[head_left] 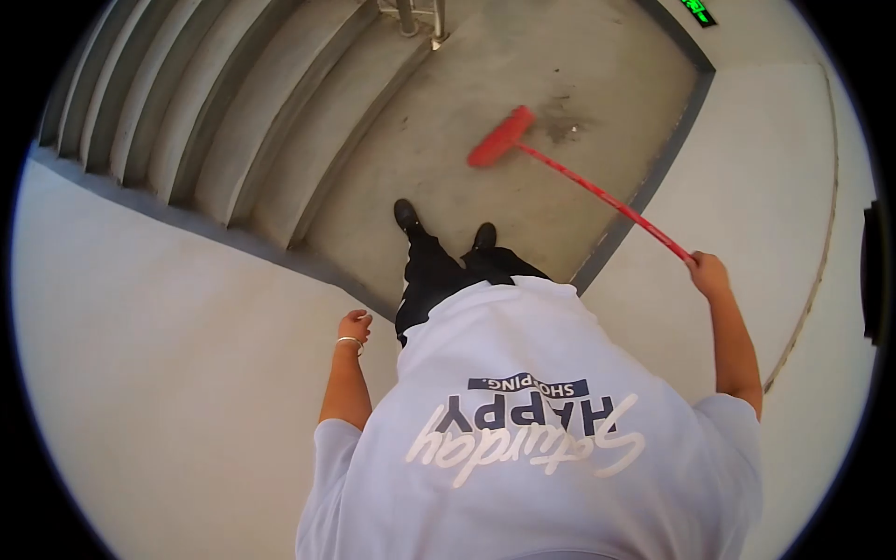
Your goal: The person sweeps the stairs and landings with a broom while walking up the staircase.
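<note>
My right hand (709,274) is wrapped round the top end of a red broom (607,196), out to the right of my body. The broom's handle slants down and away to its wide red head (495,142), which is slightly blurred and appears to rest on the floor ahead of my feet. At my left side hangs my left hand (355,327), with a light bracelet at the wrist. Its fingers are loosely curled and partly apart, and no object shows in them. The nearest surface behind it in view is the white wall.
Concrete stairs (271,121) lie to the left, with a metal railing post (439,23) at the far end. The grey floor (429,140) has a dark stain (565,121) beyond the broom head. White walls with grey skirting (653,177) flank both sides. A green lit sign (697,11) is at top right.
</note>
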`<state>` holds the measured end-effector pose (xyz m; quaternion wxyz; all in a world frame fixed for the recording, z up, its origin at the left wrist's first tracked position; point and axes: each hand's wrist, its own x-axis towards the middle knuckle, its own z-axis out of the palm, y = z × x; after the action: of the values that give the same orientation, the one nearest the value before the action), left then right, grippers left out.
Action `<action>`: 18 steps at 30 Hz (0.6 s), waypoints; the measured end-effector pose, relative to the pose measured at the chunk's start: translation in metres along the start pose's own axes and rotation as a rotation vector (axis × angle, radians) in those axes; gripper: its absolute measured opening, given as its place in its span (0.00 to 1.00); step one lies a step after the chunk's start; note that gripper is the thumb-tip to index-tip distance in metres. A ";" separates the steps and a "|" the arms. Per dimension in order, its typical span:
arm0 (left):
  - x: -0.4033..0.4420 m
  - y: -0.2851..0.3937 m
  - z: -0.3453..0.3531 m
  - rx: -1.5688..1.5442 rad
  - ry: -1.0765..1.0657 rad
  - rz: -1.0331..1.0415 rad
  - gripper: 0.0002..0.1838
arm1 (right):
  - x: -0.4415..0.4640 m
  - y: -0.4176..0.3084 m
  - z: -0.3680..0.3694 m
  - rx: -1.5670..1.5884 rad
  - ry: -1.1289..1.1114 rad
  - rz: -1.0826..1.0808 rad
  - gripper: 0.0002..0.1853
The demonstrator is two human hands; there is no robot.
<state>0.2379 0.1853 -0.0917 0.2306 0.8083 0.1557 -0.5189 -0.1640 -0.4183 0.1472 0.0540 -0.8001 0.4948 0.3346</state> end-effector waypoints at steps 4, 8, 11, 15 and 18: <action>-0.011 -0.018 0.013 0.031 -0.018 -0.023 0.19 | -0.021 0.012 -0.033 -0.037 0.048 -0.133 0.15; -0.014 -0.005 0.022 0.084 -0.022 -0.035 0.19 | 0.005 -0.025 -0.017 0.033 0.082 -0.344 0.15; -0.028 0.012 0.029 0.010 0.032 0.165 0.19 | 0.046 -0.133 0.035 0.063 -0.038 -0.525 0.17; -0.046 0.041 0.043 0.054 -0.003 0.247 0.20 | 0.064 -0.252 0.069 -0.004 -0.140 -0.640 0.15; -0.039 0.039 0.051 0.292 0.000 0.375 0.20 | 0.072 -0.273 0.071 -0.010 -0.143 -0.659 0.15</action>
<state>0.2015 0.1249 -0.0661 0.2034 0.8479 -0.0740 -0.4839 0.0483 -0.3054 -0.0168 0.1900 -0.8918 0.2027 0.3570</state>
